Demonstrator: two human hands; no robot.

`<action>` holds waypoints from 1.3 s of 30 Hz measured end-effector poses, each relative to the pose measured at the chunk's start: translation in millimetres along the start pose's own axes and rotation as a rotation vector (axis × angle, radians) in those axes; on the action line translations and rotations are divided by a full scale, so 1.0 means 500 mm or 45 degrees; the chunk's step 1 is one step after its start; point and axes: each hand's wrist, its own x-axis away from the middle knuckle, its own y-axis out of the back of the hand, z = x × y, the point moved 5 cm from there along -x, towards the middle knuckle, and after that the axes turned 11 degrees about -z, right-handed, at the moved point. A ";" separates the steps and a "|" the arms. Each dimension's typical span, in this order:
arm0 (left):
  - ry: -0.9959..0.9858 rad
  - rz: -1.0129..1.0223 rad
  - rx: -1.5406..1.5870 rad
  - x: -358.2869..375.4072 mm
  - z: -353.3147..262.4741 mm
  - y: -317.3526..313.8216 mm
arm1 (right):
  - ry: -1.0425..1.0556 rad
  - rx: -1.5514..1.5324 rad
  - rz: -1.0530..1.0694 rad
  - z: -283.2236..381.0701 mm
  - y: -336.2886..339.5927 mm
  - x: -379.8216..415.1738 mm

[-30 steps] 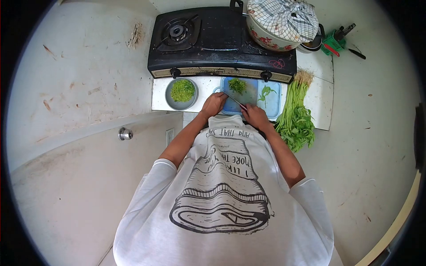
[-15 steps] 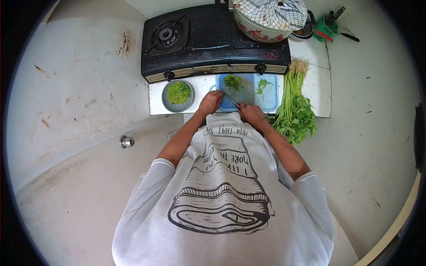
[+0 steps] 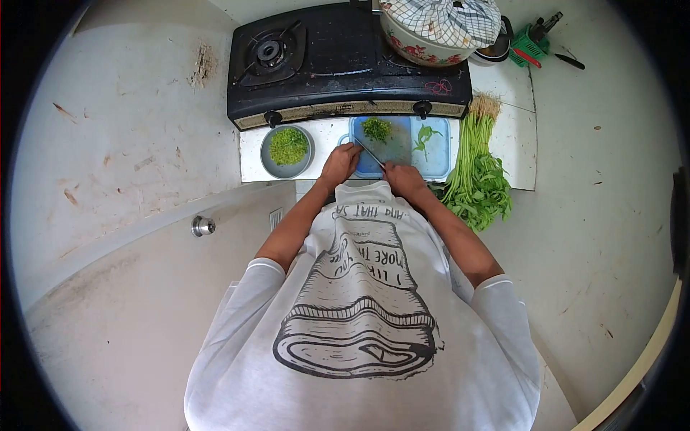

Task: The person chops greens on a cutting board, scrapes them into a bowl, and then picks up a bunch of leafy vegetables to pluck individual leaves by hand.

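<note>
In the head view my right hand (image 3: 405, 181) is wrapped round a knife (image 3: 369, 152), whose blade slants up and left over the blue chopping board (image 3: 394, 167). My left hand (image 3: 341, 164) is closed at the board's left edge, its fingertips beside the blade's front end; what they hold, if anything, is hidden. Chopped greens (image 3: 376, 129) lie in a small heap on the board, above the blade. Farther right on the board rests a leafy sprig (image 3: 425, 138). A grey bowl (image 3: 286, 171) of finely chopped greens stands left of my left hand.
Behind the board is a black gas stove (image 3: 338, 70), with a cloth-covered flowered pot (image 3: 420, 52) on its right side. A bundle of leafy stems (image 3: 474, 169) with roots lies right of the board. A green basket (image 3: 528, 49) of utensils stands at the back right.
The view has shifted slightly. Both hands stay at nearly the same places on the board, and the knife keeps about the same slant. The chopped heap looks unchanged.
</note>
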 end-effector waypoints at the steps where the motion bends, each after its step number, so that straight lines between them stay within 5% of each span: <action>1: 0.000 -0.005 -0.002 0.001 0.000 -0.001 | -0.003 -0.003 -0.003 0.006 0.003 -0.010; 39: 0.054 -0.036 -0.051 0.006 -0.002 0.009 | -0.018 -0.007 0.034 0.002 0.004 0.010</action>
